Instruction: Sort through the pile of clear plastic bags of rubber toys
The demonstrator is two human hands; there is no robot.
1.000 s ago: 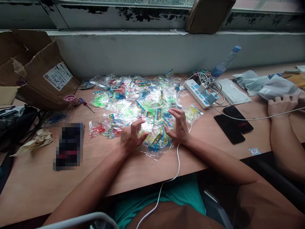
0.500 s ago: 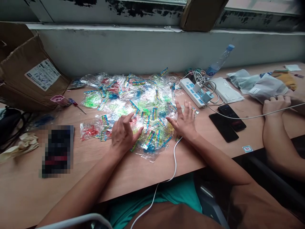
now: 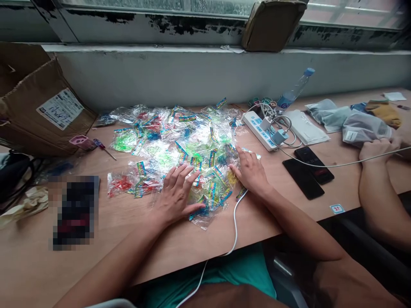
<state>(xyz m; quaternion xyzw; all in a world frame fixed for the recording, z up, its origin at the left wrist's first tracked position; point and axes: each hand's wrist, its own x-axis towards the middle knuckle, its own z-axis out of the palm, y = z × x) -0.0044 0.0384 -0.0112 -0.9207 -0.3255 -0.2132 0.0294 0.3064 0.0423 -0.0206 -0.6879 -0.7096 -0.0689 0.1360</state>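
A wide pile of small clear plastic packets (image 3: 167,156) with colourful header strips lies on the table in front of me. Green, red, blue and yellow pieces show through the film; what they are I cannot make out. My left hand (image 3: 177,190) rests flat on the near part of the pile, fingers spread. At the pile's right edge lies my right hand (image 3: 252,171), its fingers stretched out and thumb apart, next to a packet with yellow contents (image 3: 231,178). Neither hand grips anything.
Around the pile are a cardboard box (image 3: 38,102), a screwdriver (image 3: 104,148), a power strip (image 3: 259,131), a tilted water bottle (image 3: 293,90) and two phones (image 3: 303,179). A white cable (image 3: 235,222) crosses the table edge. Another person's hand (image 3: 375,149) touches a bag at right.
My left hand has lowered and flattened onto the packets, its fingers spreading forward. My right hand has settled lower beside the pile. The view has tipped slightly upward.
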